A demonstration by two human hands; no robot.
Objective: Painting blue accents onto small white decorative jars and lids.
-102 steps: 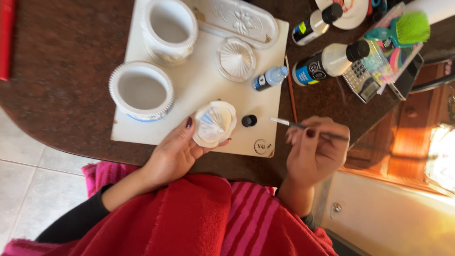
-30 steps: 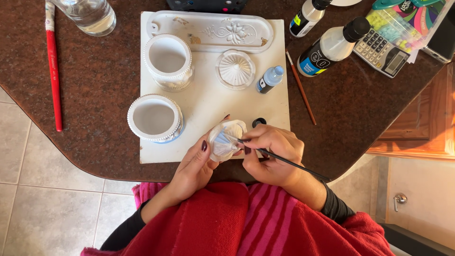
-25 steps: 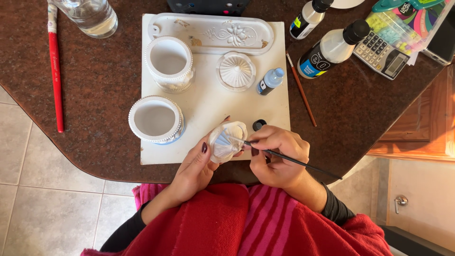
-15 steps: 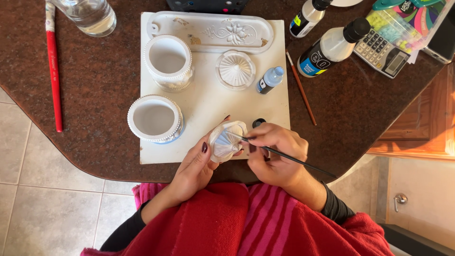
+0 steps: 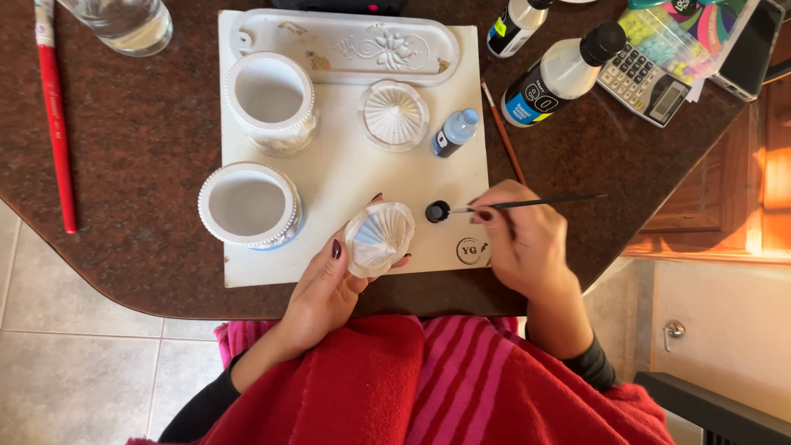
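A dark speckled table (image 5: 148, 156) carries a white board (image 5: 354, 177) that keeps paint off it. On the board stand two white pots (image 5: 249, 204), a ribbed lid (image 5: 394, 114), an ornate tray (image 5: 346, 45) and a small blue-capped bottle (image 5: 453, 132). The left hand (image 5: 329, 284) grips a fluted white lid (image 5: 377, 237), tilted up for access. The right hand (image 5: 519, 239) pinches a thin brush (image 5: 535, 202), its tip at a black cap (image 5: 437, 212), likely holding paint. Two white bottles (image 5: 560, 74) with blue and yellow labels stand beyond.

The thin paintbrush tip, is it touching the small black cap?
Touching. The head view shows the thin paintbrush in the right hand, its tip meeting the small black cap.
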